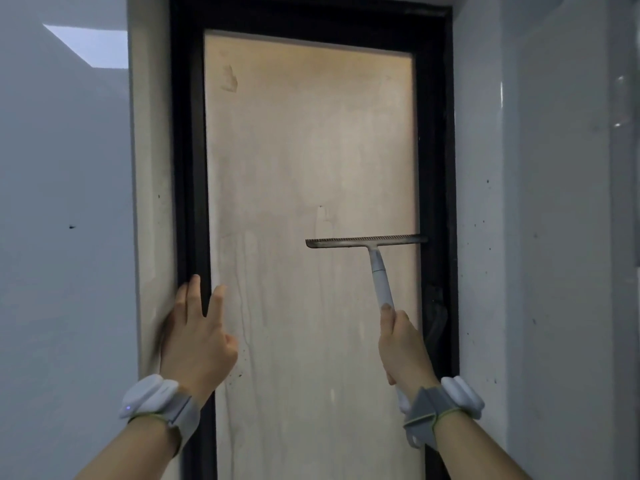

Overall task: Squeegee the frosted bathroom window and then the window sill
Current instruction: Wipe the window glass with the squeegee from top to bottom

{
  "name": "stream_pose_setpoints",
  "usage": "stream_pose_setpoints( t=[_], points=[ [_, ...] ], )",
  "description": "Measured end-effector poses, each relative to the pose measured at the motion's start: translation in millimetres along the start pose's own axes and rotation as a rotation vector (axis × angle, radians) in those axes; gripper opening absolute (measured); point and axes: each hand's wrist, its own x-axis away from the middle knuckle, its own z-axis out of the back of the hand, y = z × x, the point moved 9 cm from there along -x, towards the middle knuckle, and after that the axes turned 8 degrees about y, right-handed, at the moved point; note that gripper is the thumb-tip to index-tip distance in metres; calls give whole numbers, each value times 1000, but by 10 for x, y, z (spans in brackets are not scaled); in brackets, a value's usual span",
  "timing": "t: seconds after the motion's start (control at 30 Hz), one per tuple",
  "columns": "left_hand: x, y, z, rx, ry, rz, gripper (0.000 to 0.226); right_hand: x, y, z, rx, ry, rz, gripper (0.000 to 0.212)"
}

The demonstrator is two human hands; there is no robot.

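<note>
Head view showed a tall frosted window in a black frame, seen straight on, with both forearms reaching up from below. The right hand was wrapped around the pale handle of a squeegee, fingers curled tight. Above that hand, the blade lay level against the right half of the glass, about halfway up, its far end touching or overlapping the frame on that side. The left hand was spread, fingers straight and apart, fingertips resting at the frame's inner edge and just beside the glass; its outer edge was blurred. Both wrists wore white bands. Drip streaks ran down the glass between the two hands and below them. The window sill was out of sight, below the hands.

Risks, as judgements: the blade end riding on the frame could lift the rubber off the glass and leave a wet strip. An uneven pull could tilt the blade and streak. The left fingers could smear the glass they touched.
</note>
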Motion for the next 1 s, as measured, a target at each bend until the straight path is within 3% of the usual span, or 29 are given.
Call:
stream_pose_setpoints(
  t=[0.37,0.6,0.8,1.0],
  points=[
    [12,-62,-58,5,4,-34,78,-322,-1014,109,9,50,131,51],
    [-5,-84,-112,-110,26,-113,85,-543,-1652,-66,-307,-59,107,40],
    [14,-49,-127,-117,18,-122,84,-639,-1590,-217,-387,-84,44,44],
    [23,-51,-112,-132,48,-94,81,-412,-1026,-527,-199,-3,128,62]
  ],
)
